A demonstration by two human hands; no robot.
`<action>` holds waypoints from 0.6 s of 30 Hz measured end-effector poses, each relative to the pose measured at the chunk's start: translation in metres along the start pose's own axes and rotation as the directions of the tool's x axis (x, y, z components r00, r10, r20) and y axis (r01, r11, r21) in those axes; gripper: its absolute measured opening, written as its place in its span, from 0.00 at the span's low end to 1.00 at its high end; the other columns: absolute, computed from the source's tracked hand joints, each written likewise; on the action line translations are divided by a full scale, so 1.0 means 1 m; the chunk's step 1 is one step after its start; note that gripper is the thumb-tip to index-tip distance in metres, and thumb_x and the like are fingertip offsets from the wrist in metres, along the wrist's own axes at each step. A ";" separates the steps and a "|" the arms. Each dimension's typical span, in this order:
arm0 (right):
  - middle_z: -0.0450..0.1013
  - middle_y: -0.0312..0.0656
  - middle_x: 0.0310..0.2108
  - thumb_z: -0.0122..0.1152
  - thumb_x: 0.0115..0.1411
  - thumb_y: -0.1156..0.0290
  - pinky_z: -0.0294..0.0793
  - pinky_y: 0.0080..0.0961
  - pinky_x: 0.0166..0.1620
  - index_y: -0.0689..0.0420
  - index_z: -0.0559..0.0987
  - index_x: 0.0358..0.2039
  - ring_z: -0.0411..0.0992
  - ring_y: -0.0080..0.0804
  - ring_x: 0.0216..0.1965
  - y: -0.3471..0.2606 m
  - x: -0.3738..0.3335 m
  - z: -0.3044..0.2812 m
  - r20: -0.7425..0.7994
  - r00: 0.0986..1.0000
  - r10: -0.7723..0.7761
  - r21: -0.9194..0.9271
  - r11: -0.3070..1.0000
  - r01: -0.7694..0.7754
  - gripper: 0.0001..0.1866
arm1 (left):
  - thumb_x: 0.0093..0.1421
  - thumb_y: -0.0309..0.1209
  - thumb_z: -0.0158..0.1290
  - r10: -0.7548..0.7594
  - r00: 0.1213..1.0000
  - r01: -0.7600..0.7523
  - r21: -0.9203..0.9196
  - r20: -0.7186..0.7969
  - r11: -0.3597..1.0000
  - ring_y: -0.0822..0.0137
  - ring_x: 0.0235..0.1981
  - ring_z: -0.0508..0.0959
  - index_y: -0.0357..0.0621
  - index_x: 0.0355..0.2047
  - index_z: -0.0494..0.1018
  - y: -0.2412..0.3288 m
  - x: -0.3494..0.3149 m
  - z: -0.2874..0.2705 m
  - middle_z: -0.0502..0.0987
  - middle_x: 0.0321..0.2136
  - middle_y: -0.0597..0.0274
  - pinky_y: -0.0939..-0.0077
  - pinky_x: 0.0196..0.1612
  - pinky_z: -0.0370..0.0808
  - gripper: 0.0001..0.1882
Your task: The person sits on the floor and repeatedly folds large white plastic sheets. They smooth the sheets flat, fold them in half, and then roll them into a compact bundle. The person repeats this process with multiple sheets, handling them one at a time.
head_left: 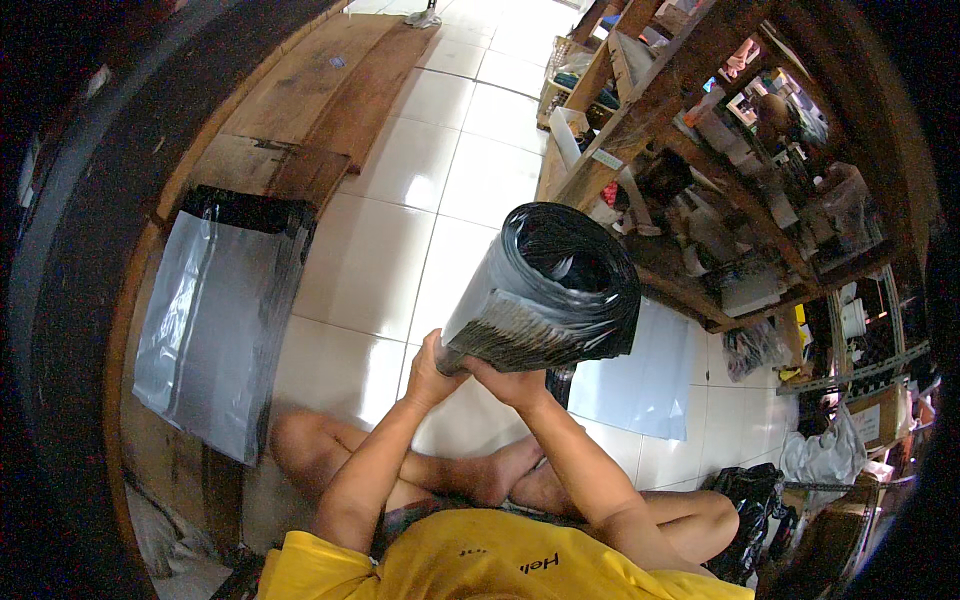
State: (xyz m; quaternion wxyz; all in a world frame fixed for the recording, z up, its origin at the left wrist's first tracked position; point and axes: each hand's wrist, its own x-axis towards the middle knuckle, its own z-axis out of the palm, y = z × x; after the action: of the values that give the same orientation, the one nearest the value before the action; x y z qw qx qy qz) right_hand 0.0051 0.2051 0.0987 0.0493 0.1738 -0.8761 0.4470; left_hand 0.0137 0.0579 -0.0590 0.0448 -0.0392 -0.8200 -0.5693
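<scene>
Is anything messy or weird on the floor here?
Nothing is spilled or broken. A flat grey bag lies loose on the white tiles beside the wooden shelf. Both hands, left hand and right hand, grip a curled stack of grey bags.

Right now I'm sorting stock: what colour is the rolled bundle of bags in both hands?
Grey outside, black inside; head view.

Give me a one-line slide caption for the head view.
Seated on a tiled floor, left hand and right hand hold up a curled stack of grey mailer bags.
</scene>
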 end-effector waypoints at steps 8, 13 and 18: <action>0.70 0.42 0.59 0.67 0.59 0.48 0.63 0.41 0.63 0.49 0.76 0.56 0.66 0.41 0.61 -0.065 0.025 -0.058 0.300 0.943 0.147 -0.180 0.979 -0.095 0.28 | 0.47 0.29 0.73 0.124 0.989 -0.127 -0.037 -0.076 0.991 0.46 0.40 0.83 0.40 0.56 0.65 0.037 0.007 -0.011 0.81 0.38 0.48 0.58 0.45 0.80 0.38; 0.77 0.39 0.47 0.80 0.49 0.52 0.71 0.38 0.57 0.54 0.79 0.49 0.74 0.39 0.50 -0.030 -0.001 -0.050 -0.033 0.943 -0.330 -0.206 0.926 0.317 0.31 | 0.41 0.31 0.76 0.304 0.947 -0.313 -0.078 -0.102 0.947 0.40 0.57 0.72 0.39 0.67 0.53 0.065 0.002 -0.019 0.67 0.59 0.40 0.54 0.58 0.74 0.57; 0.76 0.41 0.49 0.84 0.42 0.62 0.71 0.36 0.58 0.57 0.78 0.51 0.73 0.38 0.52 -0.006 -0.023 -0.043 -0.018 0.994 -0.112 0.003 0.994 0.112 0.35 | 0.40 0.30 0.77 0.193 0.973 -0.213 -0.166 -0.130 0.963 0.39 0.59 0.71 0.38 0.68 0.51 0.046 -0.006 -0.001 0.66 0.60 0.40 0.53 0.61 0.71 0.60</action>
State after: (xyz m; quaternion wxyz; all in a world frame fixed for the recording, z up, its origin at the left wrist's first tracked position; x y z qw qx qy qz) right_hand 0.0262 0.2425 0.1236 0.0817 0.2187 -0.8637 0.4467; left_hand 0.0254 0.0728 -0.0163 0.1453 -0.0949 -0.7535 -0.6342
